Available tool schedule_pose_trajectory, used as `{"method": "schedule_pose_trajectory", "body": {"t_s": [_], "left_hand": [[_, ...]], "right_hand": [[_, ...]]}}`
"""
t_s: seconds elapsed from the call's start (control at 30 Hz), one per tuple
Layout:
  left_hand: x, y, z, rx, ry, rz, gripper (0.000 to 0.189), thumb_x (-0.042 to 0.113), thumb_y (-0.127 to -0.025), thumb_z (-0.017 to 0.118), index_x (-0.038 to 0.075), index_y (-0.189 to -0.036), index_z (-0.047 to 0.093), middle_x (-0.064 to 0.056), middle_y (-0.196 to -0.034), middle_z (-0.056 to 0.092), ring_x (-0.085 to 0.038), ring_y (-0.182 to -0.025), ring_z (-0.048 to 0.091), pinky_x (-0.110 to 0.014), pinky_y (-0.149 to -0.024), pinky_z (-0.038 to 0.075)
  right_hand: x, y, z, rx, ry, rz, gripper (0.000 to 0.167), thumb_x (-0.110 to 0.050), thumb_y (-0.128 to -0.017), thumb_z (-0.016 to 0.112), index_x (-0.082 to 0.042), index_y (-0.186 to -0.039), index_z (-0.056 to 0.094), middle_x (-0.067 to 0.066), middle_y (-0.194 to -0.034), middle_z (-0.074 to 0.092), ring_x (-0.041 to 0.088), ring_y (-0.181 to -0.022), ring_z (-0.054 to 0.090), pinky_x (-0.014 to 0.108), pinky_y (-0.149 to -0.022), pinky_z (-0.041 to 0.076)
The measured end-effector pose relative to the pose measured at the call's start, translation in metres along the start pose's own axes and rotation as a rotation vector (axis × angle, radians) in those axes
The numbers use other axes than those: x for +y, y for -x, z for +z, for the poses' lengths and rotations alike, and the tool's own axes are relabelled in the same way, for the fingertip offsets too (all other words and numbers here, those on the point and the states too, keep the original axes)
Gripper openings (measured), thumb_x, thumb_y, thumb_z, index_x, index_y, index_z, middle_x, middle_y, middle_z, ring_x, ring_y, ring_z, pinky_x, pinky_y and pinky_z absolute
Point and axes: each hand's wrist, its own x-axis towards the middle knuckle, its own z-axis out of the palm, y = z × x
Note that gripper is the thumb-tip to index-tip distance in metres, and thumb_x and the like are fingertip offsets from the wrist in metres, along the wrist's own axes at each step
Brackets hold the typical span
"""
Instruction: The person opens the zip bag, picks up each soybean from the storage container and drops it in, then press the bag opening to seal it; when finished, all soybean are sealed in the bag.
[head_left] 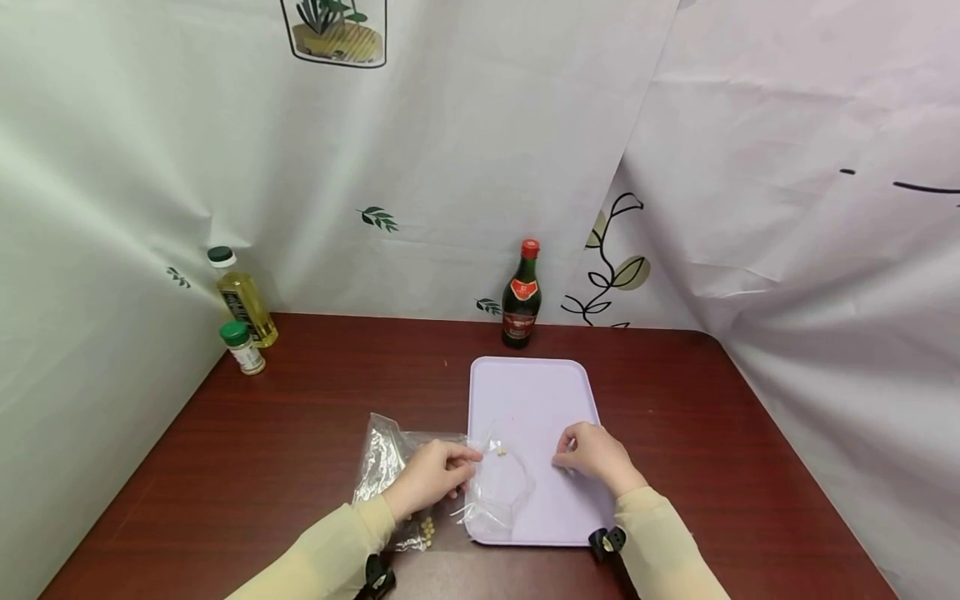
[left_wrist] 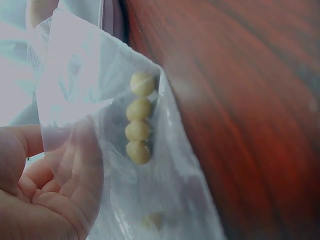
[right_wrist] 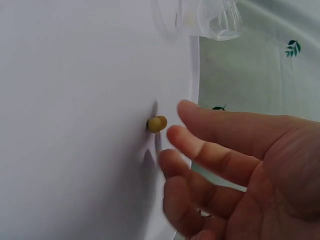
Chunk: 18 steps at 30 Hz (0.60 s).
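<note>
My left hand (head_left: 435,475) grips a clear plastic bag (head_left: 378,462) near its edge, at the left side of a pale purple tray (head_left: 536,400). Through the film, the left wrist view shows several round yellow beans (left_wrist: 139,131), like soybeans, lined up in a fold. Part of the clear film lies over the tray's left side, and a few beans (head_left: 501,451) show there. Low over the tray, my right hand (head_left: 596,458) has loosely bent, parted fingers holding nothing visible. Close to its fingertips are two beans (right_wrist: 156,124) in the right wrist view.
Behind the tray stands a dark green bottle (head_left: 521,300) with a red cap. At the back left are a yellow oil bottle (head_left: 251,304) and a small green-lidded jar (head_left: 243,354). White printed cloth (head_left: 450,167) surrounds the brown table (head_left: 337,375).
</note>
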Motion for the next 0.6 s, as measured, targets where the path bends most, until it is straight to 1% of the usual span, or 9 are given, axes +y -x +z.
{"method": "schedule_pose_trajectory", "body": {"t_s": [0.1, 0.2, 0.43, 0.6], "left_hand": [[-0.0005, 0.0001, 0.0002, 0.0, 0.004, -0.002, 0.021, -0.001, -0.085, 0.062, -0.005, -0.103, 0.069, -0.007, -0.066, 0.066, -0.009, -0.048, 0.054, -0.021, -0.041, 0.046], [-0.0009, 0.0001, 0.0002, 0.002, 0.003, -0.002, 0.021, -0.001, -0.084, 0.062, -0.004, -0.104, 0.069, -0.007, -0.066, 0.067, -0.009, -0.048, 0.054, -0.021, -0.041, 0.046], [-0.0006, 0.0009, 0.0001, 0.008, 0.002, -0.006, 0.021, 0.0, -0.084, 0.062, -0.004, -0.104, 0.069, -0.007, -0.066, 0.067, -0.008, -0.046, 0.053, -0.021, -0.041, 0.046], [-0.0009, 0.0018, -0.0001, 0.009, 0.008, -0.011, 0.021, 0.0, -0.084, 0.062, -0.004, -0.104, 0.069, -0.006, -0.066, 0.067, -0.006, -0.046, 0.053, -0.021, -0.041, 0.047]], "right_hand": [[0.0003, 0.0008, 0.0, -0.018, 0.028, 0.019, 0.018, -0.016, -0.067, 0.077, -0.016, -0.063, 0.059, -0.006, -0.056, 0.051, 0.011, -0.054, 0.046, 0.027, -0.049, 0.037], [0.0001, 0.0002, 0.0004, -0.033, 0.046, 0.027, 0.019, -0.015, -0.066, 0.077, -0.016, -0.064, 0.058, -0.004, -0.058, 0.051, 0.012, -0.055, 0.046, 0.028, -0.05, 0.036], [0.0006, -0.0016, 0.0043, -0.017, 0.099, 0.011, 0.021, -0.013, -0.065, 0.075, -0.015, -0.061, 0.055, -0.005, -0.059, 0.051, 0.013, -0.058, 0.046, 0.029, -0.051, 0.037], [0.0002, -0.0023, 0.0053, -0.013, 0.126, 0.01, 0.02, -0.014, -0.066, 0.074, -0.015, -0.06, 0.055, -0.005, -0.06, 0.051, 0.013, -0.059, 0.047, 0.03, -0.05, 0.038]]}}
